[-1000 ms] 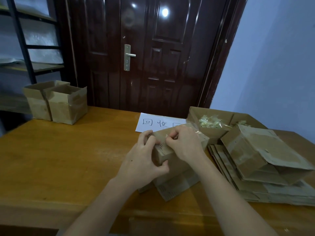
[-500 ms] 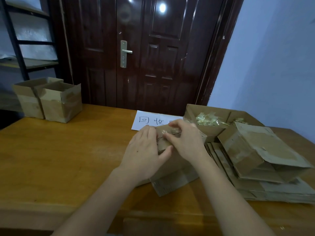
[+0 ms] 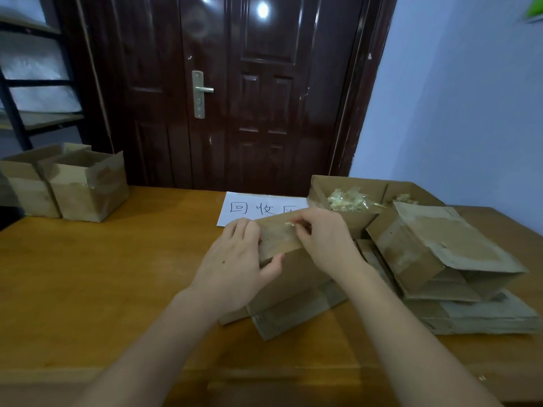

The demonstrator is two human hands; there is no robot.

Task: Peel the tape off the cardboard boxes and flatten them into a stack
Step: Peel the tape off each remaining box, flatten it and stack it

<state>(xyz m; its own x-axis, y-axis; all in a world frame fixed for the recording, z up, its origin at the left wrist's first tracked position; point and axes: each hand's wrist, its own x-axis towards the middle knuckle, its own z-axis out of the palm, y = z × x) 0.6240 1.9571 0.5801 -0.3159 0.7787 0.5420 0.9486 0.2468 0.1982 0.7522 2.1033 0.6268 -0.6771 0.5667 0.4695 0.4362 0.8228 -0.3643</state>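
Note:
A small cardboard box lies tipped on its side in the middle of the wooden table. My left hand grips its left end, thumb on the near face. My right hand pinches a strip of clear tape at the box's top face. To the right lies a stack of flattened boxes with a partly collapsed box on top. Two taped upright boxes stand at the far left.
An open box holding crumpled peeled tape sits behind the stack. A white paper sign with handwriting lies beyond the held box. A dark door and a metal shelf stand behind the table; a blue wall is at the right.
The camera has tilted, so everything sits lower in view. My right hand's fingers have shifted on the box top and now pinch a lifted bit of tape. My left hand keeps its grip.

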